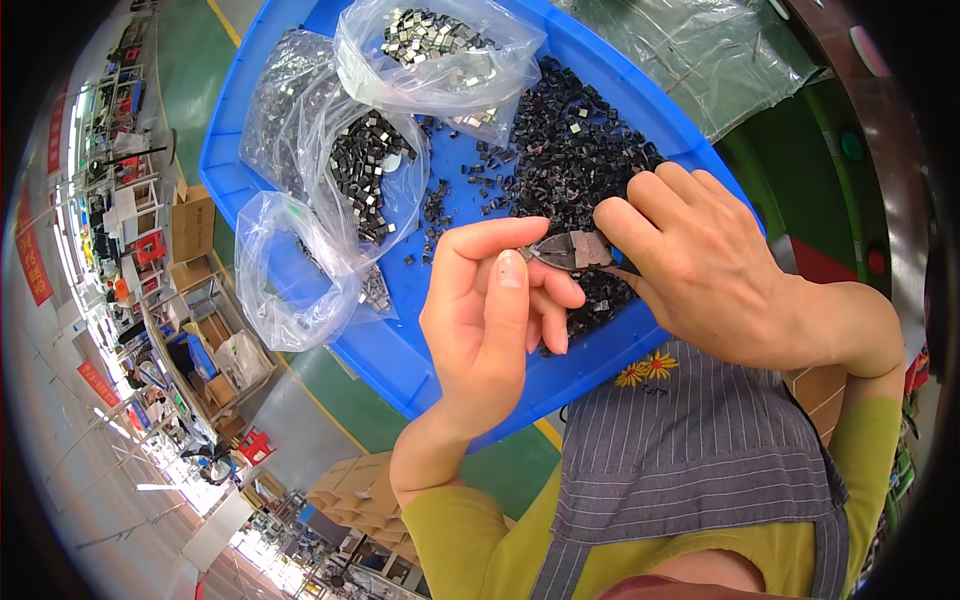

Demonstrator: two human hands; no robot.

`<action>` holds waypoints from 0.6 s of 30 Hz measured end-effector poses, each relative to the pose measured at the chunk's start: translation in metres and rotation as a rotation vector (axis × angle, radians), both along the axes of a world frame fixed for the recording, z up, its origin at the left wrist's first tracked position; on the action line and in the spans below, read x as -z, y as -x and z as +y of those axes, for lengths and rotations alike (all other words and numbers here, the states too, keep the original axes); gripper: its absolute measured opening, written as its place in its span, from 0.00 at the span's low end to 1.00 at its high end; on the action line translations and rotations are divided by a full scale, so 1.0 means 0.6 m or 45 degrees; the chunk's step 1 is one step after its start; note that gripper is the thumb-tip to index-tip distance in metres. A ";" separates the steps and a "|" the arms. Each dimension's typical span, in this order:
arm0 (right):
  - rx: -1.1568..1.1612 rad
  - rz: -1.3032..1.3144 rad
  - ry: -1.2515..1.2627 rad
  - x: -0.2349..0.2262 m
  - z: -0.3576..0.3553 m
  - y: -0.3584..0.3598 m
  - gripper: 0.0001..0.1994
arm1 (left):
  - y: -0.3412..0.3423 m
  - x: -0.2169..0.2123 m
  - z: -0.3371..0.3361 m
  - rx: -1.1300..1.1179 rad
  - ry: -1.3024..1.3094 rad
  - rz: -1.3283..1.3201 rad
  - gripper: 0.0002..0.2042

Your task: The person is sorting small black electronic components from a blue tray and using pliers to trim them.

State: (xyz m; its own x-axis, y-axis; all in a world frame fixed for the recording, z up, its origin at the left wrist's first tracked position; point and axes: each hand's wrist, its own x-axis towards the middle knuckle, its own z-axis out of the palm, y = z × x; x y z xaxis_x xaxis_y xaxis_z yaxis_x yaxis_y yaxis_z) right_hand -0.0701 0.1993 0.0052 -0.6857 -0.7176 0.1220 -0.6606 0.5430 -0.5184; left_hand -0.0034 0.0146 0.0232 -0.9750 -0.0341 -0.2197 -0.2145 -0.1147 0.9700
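My left hand [497,305] is raised over the near edge of a blue tray [400,350], its thumb and fingers pinched on something tiny that I cannot make out. My right hand [705,262] grips small metal pliers [568,249], whose tips point at the left fingertips. Beneath both hands lies a heap of small black parts [575,160] inside the tray.
Clear plastic bags [440,55] holding shiny and dark small parts fill the tray's left and far side; one bag [290,275] hangs over its left rim. A large crumpled plastic sheet [700,60] lies at the upper right. Cardboard boxes and shelves stand on the green floor far left.
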 end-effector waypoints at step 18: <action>0.032 0.065 0.051 0.011 -0.005 -0.002 0.07 | -0.003 0.018 0.008 0.011 0.304 0.231 0.12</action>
State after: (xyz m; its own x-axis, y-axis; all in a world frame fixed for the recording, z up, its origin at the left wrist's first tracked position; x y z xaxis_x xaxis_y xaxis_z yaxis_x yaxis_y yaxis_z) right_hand -0.0689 0.1965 -0.0014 -0.6955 -0.6941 0.1858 -0.6732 0.5390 -0.5062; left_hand -0.0016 0.0196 0.0127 -0.9980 -0.0558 -0.0288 -0.0355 0.1227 0.9918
